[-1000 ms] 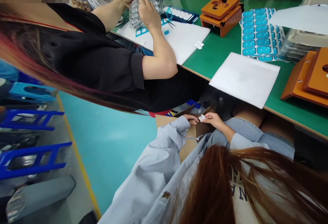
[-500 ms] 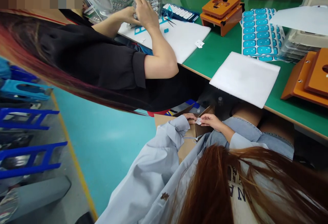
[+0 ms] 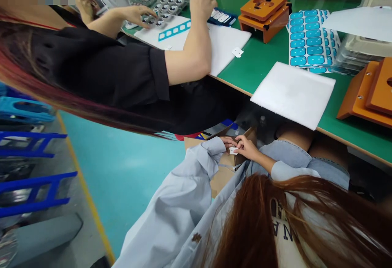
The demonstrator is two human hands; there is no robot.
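While gripped by both hands, a white tag (image 3: 233, 150) above the cardboard box (image 3: 225, 166).

a small white tab (image 3: 233, 150), flat and roughly rectangular, is pinched between the fingertips of the left hand (image 3: 228, 141) and the right hand (image 3: 247, 148). it sits just above the open top of the brown cardboard box (image 3: 221, 174), near the box's raised far flap, lying about level.
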